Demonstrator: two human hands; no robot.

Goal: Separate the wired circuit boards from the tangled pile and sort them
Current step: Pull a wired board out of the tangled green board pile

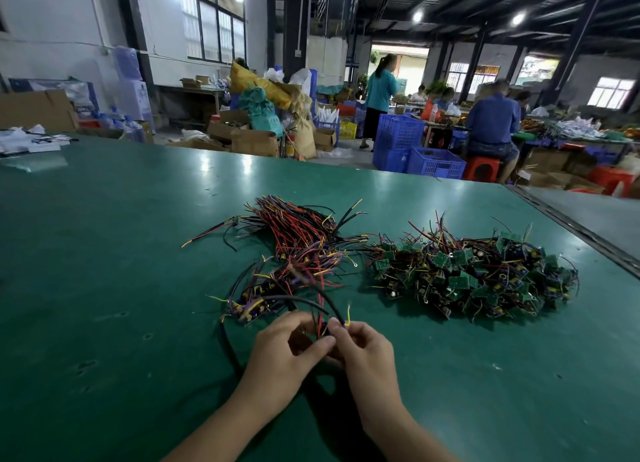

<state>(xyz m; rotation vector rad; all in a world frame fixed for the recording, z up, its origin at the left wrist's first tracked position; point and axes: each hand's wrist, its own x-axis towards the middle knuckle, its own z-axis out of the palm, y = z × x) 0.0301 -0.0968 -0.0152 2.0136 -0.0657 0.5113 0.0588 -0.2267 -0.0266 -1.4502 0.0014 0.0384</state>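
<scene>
Now I pinch one wired board (324,328) between left hand (291,344) and right hand (365,349), likely straightening its leads. The tangled pile (478,274) lies apart, rightward.

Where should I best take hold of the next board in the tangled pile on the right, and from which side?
Probably a green board on top of the pile: pinch its free edges from above; it stands tilted, above the wires.
</scene>
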